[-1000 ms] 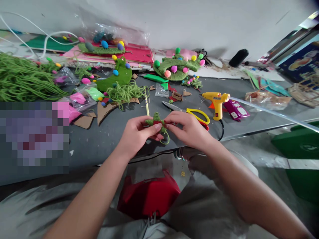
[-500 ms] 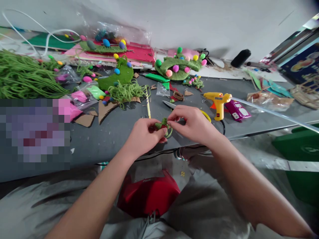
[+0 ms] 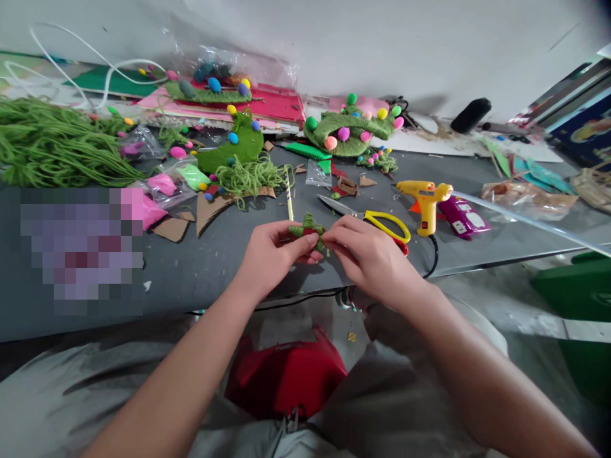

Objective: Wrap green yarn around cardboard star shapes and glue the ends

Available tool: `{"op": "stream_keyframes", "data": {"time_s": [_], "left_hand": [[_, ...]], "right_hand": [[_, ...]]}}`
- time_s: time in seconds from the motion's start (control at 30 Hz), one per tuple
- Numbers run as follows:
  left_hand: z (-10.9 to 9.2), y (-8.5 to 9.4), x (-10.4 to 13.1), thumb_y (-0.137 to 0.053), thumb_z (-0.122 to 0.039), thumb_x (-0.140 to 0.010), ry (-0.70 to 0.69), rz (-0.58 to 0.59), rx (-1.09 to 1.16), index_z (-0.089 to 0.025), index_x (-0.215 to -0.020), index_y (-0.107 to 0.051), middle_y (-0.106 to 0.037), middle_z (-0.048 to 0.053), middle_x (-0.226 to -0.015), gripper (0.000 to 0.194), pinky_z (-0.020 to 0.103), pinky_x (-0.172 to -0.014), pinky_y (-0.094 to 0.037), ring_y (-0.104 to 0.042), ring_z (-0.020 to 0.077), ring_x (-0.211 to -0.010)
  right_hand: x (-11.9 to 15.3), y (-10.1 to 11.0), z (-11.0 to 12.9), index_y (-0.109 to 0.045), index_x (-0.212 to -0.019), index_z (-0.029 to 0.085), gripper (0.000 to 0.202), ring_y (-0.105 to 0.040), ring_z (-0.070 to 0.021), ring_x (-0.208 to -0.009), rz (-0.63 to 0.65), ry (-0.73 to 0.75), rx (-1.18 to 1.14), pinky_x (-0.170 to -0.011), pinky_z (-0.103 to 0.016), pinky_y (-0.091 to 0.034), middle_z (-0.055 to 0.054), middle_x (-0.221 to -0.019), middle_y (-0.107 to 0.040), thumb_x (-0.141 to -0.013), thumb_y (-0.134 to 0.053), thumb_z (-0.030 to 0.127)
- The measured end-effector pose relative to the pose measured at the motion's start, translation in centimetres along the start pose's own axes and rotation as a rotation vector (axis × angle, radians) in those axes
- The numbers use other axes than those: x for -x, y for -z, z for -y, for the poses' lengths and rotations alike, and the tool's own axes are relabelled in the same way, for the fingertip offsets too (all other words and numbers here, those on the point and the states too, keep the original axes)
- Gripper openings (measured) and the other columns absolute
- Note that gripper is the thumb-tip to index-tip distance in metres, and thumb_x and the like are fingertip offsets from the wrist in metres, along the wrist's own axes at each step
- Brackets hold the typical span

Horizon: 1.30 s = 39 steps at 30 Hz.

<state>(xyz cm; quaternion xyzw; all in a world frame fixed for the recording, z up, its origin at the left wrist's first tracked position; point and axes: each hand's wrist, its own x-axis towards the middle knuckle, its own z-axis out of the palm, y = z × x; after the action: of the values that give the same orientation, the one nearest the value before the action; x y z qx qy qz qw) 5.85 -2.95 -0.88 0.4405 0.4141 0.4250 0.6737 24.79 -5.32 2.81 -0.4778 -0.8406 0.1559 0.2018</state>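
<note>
I see all this through a single camera on my own head, facing forward and down, near enough that my forearms reach in from seven and five o'clock, bringing my left hand point(image 3: 272, 257) and right hand point(image 3: 370, 254) about the dial's centre. The wall point(image 3: 391, 44) spans twelve; the table's point(image 3: 181, 273) near edge climbs towards three; my trousers point(image 3: 396, 388) lie below, around six.
</note>
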Motion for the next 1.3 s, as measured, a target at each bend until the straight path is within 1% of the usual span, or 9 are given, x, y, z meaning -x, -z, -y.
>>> {"op": "stream_keyframes", "data": {"time_s": [0.17,0.33,0.5,0.63,0.8,0.9,1.07,1.2,1.3], "left_hand": [[0.0,0.5,-0.2,-0.090,-0.031,-0.070,0.001,0.040,0.101,-0.014,-0.088,-0.078,-0.075,0.004,-0.078,0.027,0.025,-0.066,-0.060,-0.070,0.0141,-0.065],[-0.1,0.7,0.1,-0.088,-0.032,-0.072,-0.007,0.088,0.014,-0.016,-0.086,-0.078,-0.072,0.001,-0.071,0.024,0.025,-0.060,-0.058,-0.069,0.0142,-0.059],[-0.4,0.6,0.3,-0.087,-0.031,-0.074,-0.015,0.145,-0.074,-0.016,-0.085,-0.077,-0.071,0.000,-0.069,0.021,0.023,-0.057,-0.056,-0.069,0.0144,-0.058],[-0.7,0.4,0.3,-0.086,-0.027,-0.073,0.024,0.199,-0.158,-0.015,-0.081,-0.077,-0.071,0.001,-0.064,0.017,0.020,-0.057,-0.055,-0.069,0.0137,-0.057],[-0.6,-0.1,0.3,-0.083,-0.032,-0.078,0.046,0.161,-0.260,-0.016,-0.082,-0.076,-0.072,0.003,-0.064,0.017,0.023,-0.058,-0.056,-0.071,0.0162,-0.059],[-0.3,-0.3,0.3,-0.081,-0.031,-0.079,0.033,0.137,-0.292,-0.016,-0.081,-0.076,-0.073,0.003,-0.065,0.016,0.024,-0.060,-0.057,-0.072,0.0176,-0.061],[0.3,-0.5,0.0,-0.082,-0.030,-0.077,-0.001,0.088,-0.284,-0.015,-0.085,-0.077,-0.073,0.003,-0.069,0.018,0.025,-0.062,-0.058,-0.073,0.0181,-0.064],[0.4,-0.4,-0.1,-0.083,-0.029,-0.077,-0.030,0.071,-0.266,-0.015,-0.084,-0.077,-0.073,0.002,-0.069,0.017,0.024,-0.062,-0.058,-0.072,0.0169,-0.065],[0.5,-0.2,-0.2,-0.085,-0.029,-0.076,-0.037,0.048,-0.152,-0.015,-0.084,-0.077,-0.074,0.002,-0.073,0.018,0.024,-0.067,-0.060,-0.073,0.0163,-0.068]], "right_hand": [[-0.1,-0.8,-0.2,-0.069,-0.101,0.018,0.019,-0.063,-0.0204,-0.091,-0.073,0.020,-0.112,-0.081,-0.033,-0.049,-0.009,-0.102,-0.067,-0.099,-0.051,0.013],[-0.3,-1.1,-0.9,-0.066,-0.092,0.018,0.015,-0.062,-0.0179,-0.089,-0.078,0.003,-0.246,-0.079,-0.031,-0.049,-0.006,-0.094,-0.064,-0.095,-0.054,0.010],[-0.7,-0.7,-1.6,-0.066,-0.097,0.017,0.017,-0.061,-0.0183,-0.092,-0.035,0.057,-0.207,-0.082,-0.032,-0.049,-0.006,-0.099,-0.064,-0.093,-0.052,0.007],[-1.2,0.0,-2.4,-0.067,-0.101,0.018,0.018,-0.061,-0.0216,-0.098,-0.016,0.144,-0.092,-0.085,-0.036,-0.051,-0.009,-0.106,-0.064,-0.094,-0.051,0.011],[-1.6,1.1,-2.8,-0.068,-0.100,0.019,0.015,-0.062,-0.0227,-0.100,-0.006,0.200,-0.001,-0.086,-0.036,-0.050,-0.010,-0.107,-0.064,-0.095,-0.053,0.016],[-1.5,1.4,-2.5,-0.067,-0.097,0.017,0.013,-0.062,-0.0224,-0.097,-0.003,0.157,0.009,-0.085,-0.035,-0.050,-0.010,-0.104,-0.065,-0.094,-0.054,0.016],[-1.0,1.2,-1.4,-0.064,-0.086,0.017,0.006,-0.060,-0.0186,-0.085,-0.025,0.049,-0.018,-0.075,-0.031,-0.047,-0.005,-0.090,-0.064,-0.089,-0.059,0.015],[-0.7,1.0,-0.6,-0.064,-0.088,0.015,0.009,-0.061,-0.0195,-0.089,0.017,0.066,-0.006,-0.079,-0.031,-0.048,-0.007,-0.095,-0.064,-0.093,-0.057,0.017],[-0.4,0.9,-0.2,-0.067,-0.094,0.013,0.015,-0.062,-0.0217,-0.093,0.020,0.084,0.103,-0.082,-0.033,-0.048,-0.010,-0.101,-0.065,-0.097,-0.053,0.018]]}}
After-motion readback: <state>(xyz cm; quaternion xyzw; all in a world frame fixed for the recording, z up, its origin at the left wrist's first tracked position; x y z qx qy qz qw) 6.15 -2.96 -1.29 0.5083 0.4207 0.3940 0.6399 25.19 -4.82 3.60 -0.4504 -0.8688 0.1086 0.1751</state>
